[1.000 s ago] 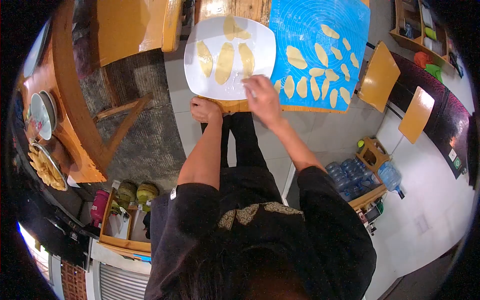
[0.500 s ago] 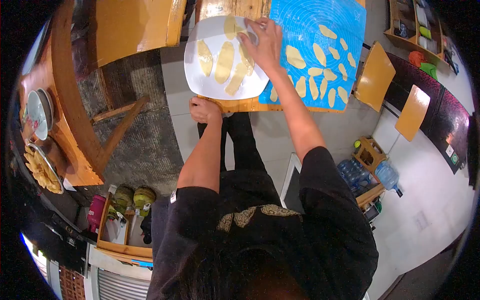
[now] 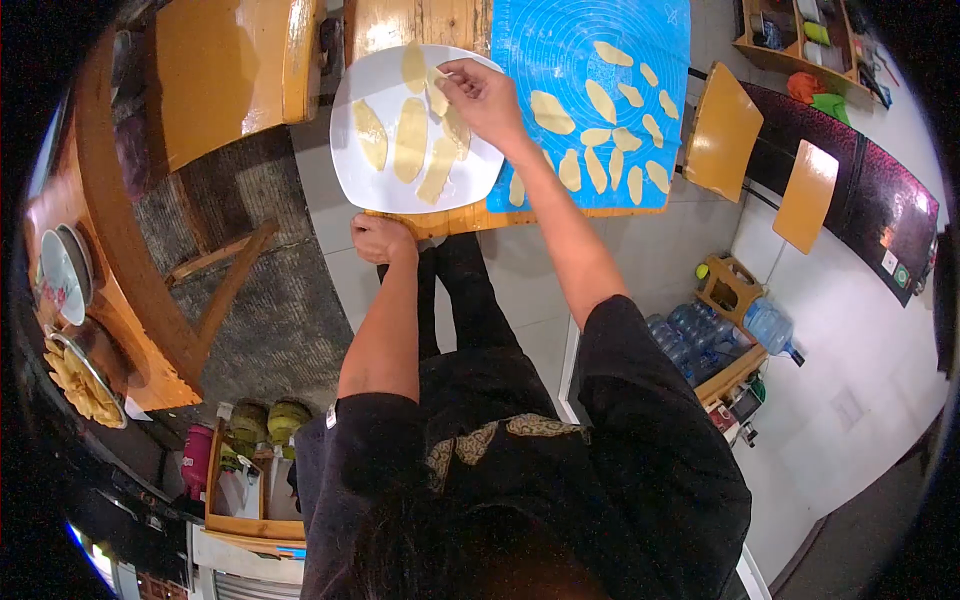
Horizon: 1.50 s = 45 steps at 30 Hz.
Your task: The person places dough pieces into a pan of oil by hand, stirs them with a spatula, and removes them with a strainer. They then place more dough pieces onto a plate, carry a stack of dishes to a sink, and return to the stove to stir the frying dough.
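My right hand (image 3: 484,103) is over the upper right of a large white plate (image 3: 352,185). Its thumb and fingers pinch a thin, flat, pale-yellow piece of dough (image 3: 437,92). Several similar flat pieces (image 3: 409,140) lie spread on the plate, some overlapping near this hand. My left hand (image 3: 383,238) is curled into a fist at the table's front edge, just below the plate; nothing shows in it. Beside the plate is a blue mat (image 3: 555,30) printed with white circles, bearing several more flat yellow pieces (image 3: 601,101).
The wooden table (image 3: 420,22) has its front edge close to my body. At left, another wooden surface holds bowls (image 3: 65,275) and a container of yellow food (image 3: 80,385). Wooden chairs (image 3: 722,130) stand at right; water bottles (image 3: 768,325) and gas cylinders (image 3: 288,420) are lower down.
The whole view has shifted, so the table appears further left. My right hand, earlier flatter over the plate's pieces, now pinches one with its edge raised. My left fist stays at the table edge.
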### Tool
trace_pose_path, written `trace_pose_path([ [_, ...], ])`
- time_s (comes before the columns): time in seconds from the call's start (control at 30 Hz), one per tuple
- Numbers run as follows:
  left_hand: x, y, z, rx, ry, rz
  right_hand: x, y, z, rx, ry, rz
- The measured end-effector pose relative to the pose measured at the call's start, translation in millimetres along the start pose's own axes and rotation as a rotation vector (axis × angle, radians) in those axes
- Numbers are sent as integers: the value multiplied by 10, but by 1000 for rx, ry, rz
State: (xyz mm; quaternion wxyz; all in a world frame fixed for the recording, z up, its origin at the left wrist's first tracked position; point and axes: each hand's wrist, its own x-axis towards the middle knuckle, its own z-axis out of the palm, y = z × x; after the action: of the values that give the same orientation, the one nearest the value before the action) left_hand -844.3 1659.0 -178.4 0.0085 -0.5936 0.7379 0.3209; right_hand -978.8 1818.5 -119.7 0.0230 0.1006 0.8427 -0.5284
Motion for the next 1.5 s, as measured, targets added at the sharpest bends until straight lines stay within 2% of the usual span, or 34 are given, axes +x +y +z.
trace_pose_path([
  [0.07, 15, -21, 26, -16, 7, -9, 20, 92, -167, -59, -52, -31],
  [0.1, 24, -27, 36, -24, 11, -14, 21, 105, -269, -241, -11, -97],
  [0.2, -7, 31, -1, 13, 16, -12, 31, 232, -619, -495, 175, -212],
  [0.43, 21, -17, 44, 22, 24, -34, 237, 645, -1321, -363, 194, 63],
  [0.53, 19, -25, 49, 62, 55, -18, 294, 595, -1184, -361, 133, 47],
  [0.63, 3, 1, 31, 84, 41, -15, 262, 243, -846, -566, 132, -286],
  [0.73, 0, 29, 4, 91, 36, -15, 297, 142, -649, -661, 28, -193],
  [0.83, 8, -4, 57, 84, 51, -10, 411, 207, -624, -583, -145, -68],
  [0.93, -13, -9, 41, 87, 51, -3, 435, 223, -648, -444, -112, -115],
  [1.03, -30, 45, 26, 102, 75, 16, 506, 421, -950, -464, 195, -196],
  [1.1, -22, 21, 32, 101, 95, 48, 575, 710, -1389, -743, 355, -342],
  [1.17, -12, 31, 29, 112, 80, 25, 541, 751, -1734, -899, 374, -212],
  [1.27, -44, 57, 6, 104, 76, 13, 513, 973, -2040, -1039, 267, -295],
  [1.37, -50, 56, 34, 89, 101, 15, 470, 1079, -2095, -1025, 179, -385],
  [1.47, -60, 68, 26, 90, 106, 13, 436, 1044, -2032, -1037, 287, -405],
  [1.5, -62, 83, 20, 90, 104, 13, 446, 950, -1958, -934, 326, -392],
])
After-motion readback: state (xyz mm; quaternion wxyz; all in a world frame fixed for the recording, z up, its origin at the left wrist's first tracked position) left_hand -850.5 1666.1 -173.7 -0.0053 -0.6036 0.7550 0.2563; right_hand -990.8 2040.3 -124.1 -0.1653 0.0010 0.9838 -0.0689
